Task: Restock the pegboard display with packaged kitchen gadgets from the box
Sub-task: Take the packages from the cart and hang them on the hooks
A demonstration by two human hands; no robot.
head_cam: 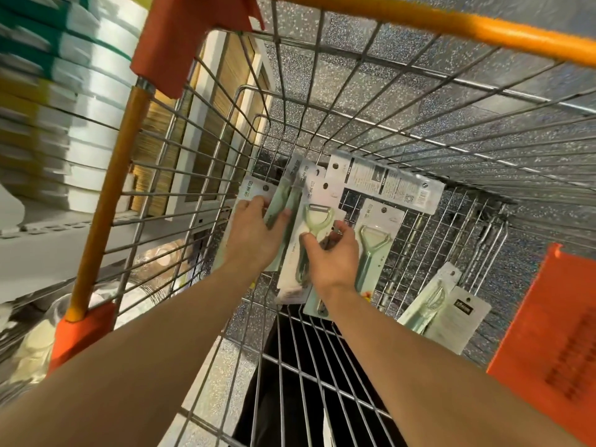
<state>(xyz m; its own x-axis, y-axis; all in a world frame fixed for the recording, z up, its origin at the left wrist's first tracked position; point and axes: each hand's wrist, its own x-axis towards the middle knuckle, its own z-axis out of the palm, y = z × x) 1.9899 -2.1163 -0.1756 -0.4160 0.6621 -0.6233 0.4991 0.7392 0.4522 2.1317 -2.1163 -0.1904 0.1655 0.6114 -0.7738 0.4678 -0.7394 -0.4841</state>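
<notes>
**While you reach into the wire cart (322,124), each hand holds stock**

As you look down, your left hand (254,233) grips a fan of carded green peelers (290,185) by the cart's left wall, thumb pressed on top. Your right hand (332,253) pinches another peeler pack (317,217) just beside them, fingers curled. A loose pack (375,240) lies just right of that hand, and two overlapping packs (429,301) sit near the orange flap (548,350)

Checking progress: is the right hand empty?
No, the right hand grips a peeler pack inside the cart.
</notes>
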